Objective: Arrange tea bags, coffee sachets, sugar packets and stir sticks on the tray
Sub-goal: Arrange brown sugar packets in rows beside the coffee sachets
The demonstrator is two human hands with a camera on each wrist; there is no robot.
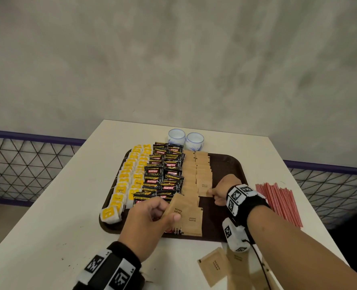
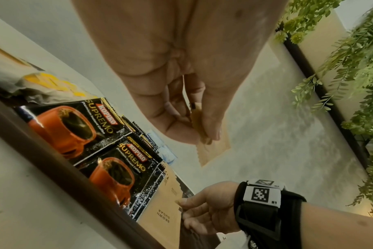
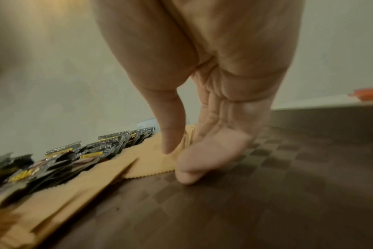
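A brown tray (image 1: 225,168) holds rows of yellow tea bags (image 1: 129,181), black coffee sachets (image 1: 163,172) and brown sugar packets (image 1: 194,170). My left hand (image 1: 169,212) hovers over the tray's near side and pinches a brown sugar packet (image 1: 176,208) between thumb and fingers; the left wrist view shows that sugar packet (image 2: 211,148) clear of the tray. My right hand (image 1: 213,194) is at the near end of the right sugar column. Its thumb (image 3: 170,146) lies on the last packet (image 3: 151,161) and curled fingers meet that packet's edge. Red stir sticks (image 1: 278,200) lie on the table right of the tray.
Two small white cups (image 1: 176,137) (image 1: 194,140) stand behind the tray. Loose sugar packets (image 1: 213,266) lie on the white table (image 1: 69,206) near its front edge, under my right forearm. The tray's right strip is bare. A mesh railing runs beyond the table on both sides.
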